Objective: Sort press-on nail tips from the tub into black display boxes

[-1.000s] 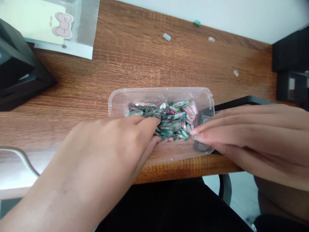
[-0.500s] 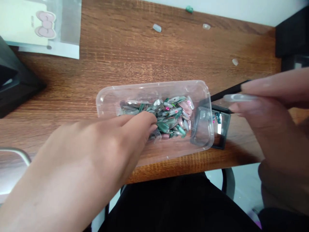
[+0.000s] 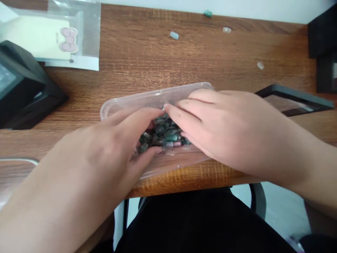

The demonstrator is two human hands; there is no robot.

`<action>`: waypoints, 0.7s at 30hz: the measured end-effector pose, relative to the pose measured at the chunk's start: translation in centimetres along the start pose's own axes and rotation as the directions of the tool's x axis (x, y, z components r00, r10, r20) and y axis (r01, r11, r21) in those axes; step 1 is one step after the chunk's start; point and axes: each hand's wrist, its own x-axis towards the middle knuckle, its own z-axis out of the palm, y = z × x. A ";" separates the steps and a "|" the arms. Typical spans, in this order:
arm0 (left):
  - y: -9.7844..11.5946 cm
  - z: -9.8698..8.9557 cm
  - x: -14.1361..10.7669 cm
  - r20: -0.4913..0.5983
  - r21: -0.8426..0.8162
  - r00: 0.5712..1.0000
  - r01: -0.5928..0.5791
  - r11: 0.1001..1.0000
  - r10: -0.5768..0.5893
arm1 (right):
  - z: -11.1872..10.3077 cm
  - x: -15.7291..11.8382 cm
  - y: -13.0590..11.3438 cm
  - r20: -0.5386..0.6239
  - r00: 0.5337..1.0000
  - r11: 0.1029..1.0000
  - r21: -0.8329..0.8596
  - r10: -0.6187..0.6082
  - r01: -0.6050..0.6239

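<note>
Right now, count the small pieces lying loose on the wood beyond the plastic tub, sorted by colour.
Green piece: 1
Pale bluish piece: 1
Whitish pieces: 2
Total in view: 4

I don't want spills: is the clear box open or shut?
The box is open: the left hand and right hand both reach inside, and the pieces between them lie uncovered.
</note>
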 end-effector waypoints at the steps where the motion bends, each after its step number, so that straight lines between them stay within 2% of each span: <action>1: -0.1 -0.1 0.0 0.013 -0.036 1.000 -0.004 0.999 0.005 | 0.4 0.2 0.0 0.011 1.000 0.998 -0.058 -0.019 0.020; 3: -0.3 -0.3 0.1 -0.002 -0.091 1.000 -0.018 0.996 0.018 | 1.2 0.3 -0.1 0.014 0.998 0.990 -0.129 -0.054 0.055; 5: -0.4 -0.5 0.2 -0.023 -0.092 0.999 -0.035 0.995 0.033 | 1.7 0.2 0.0 0.005 0.996 0.990 -0.117 -0.084 0.084; 7: -0.4 -0.5 0.2 -0.007 -0.087 0.999 -0.050 0.995 0.049 | 2.0 0.1 0.2 0.010 0.993 0.993 -0.036 -0.116 0.116; 11: -0.3 -0.2 0.0 0.002 -0.083 0.999 -0.048 0.995 0.048 | 1.9 0.3 1.0 0.103 0.985 0.977 0.174 -0.139 0.120; 13: -0.2 -0.1 -0.3 0.001 -0.064 0.998 -0.067 0.996 0.067 | 1.7 0.2 1.3 0.119 0.980 0.968 0.215 -0.157 0.129; 17: -0.4 -0.1 -1.1 0.027 0.001 0.998 -0.053 0.999 0.053 | 1.4 -0.9 1.8 0.026 0.984 0.969 0.181 -0.174 0.166; 21: -0.5 -0.2 -1.2 0.031 -0.015 0.998 -0.050 0.999 0.050 | 0.7 -1.7 2.0 -0.057 0.987 0.975 0.158 -0.150 0.157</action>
